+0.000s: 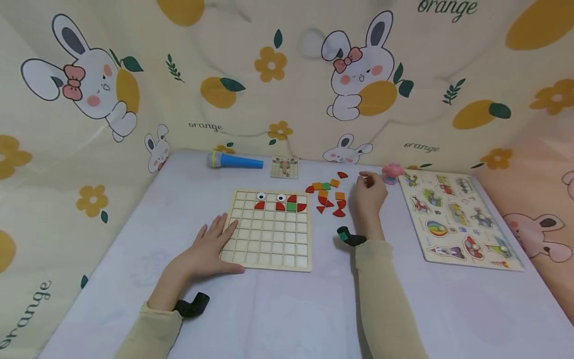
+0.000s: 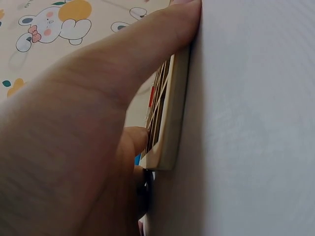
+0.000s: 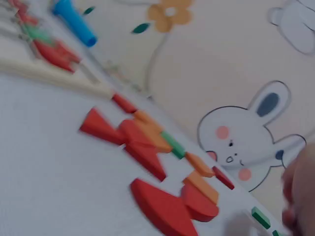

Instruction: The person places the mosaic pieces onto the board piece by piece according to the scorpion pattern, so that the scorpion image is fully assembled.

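A square wooden grid board (image 1: 269, 267) lies in front of me in the head view, with two eye discs, several red curved pieces and a green square (image 1: 291, 206) near its top. My left hand (image 1: 204, 254) rests spread at its lower left corner, fingertips on the left side and thumb along the near edge. Right of the board are scattered loose red, orange and green pieces (image 1: 326, 186). Beyond them my right hand (image 1: 371, 199) is low over the table, fingers bent; I cannot tell whether it pinches a piece. Small green blocks (image 3: 261, 217) lie beside it in the right wrist view.
A blue toy microphone (image 1: 242, 161) and a small pattern card (image 1: 284, 167) lie at the back. On the right is a wooden picture puzzle board (image 1: 421, 219), with a pink toy (image 1: 392, 171) at its far left corner. A printed curtain stands behind the table.
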The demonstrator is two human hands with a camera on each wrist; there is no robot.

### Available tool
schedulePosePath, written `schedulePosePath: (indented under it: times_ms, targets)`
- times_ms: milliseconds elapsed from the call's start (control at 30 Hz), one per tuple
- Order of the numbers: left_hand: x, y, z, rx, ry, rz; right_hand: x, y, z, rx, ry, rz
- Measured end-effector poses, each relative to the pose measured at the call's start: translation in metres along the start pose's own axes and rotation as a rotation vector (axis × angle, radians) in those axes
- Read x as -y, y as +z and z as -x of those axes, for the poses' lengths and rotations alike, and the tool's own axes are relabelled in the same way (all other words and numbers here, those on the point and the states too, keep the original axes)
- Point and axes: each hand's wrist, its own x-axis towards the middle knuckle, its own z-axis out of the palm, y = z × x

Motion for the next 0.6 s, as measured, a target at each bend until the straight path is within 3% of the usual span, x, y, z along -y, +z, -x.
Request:
schedulePosePath:
  times_ms: [100, 200, 400, 600]
  targets:
    - [-0.0005, -0.0012, 0.0019, 0.000, 0.006, 0.009, -0.0061, -0.0049, 0.0014, -0.023, 0.090, 0.033]
    - [-0.0006, -0.0008, 0.0022, 0.001, 0.014, 0.011, -0.0077, -0.0051, 0.0025, 0.075, 0.111, 0.138]
    - [0.0016, -0.0021, 0.0010, -0.027, 0.010, -0.006, -0.0031, -0.0058, 0.0051, 0.319, -0.017, 0.312]
    - [0.0021, -0.0010, -0.0021, -0.012, 0.020, -0.004, -0.0109, -0.0114, 0.0084, 0.461, -0.114, 0.382]
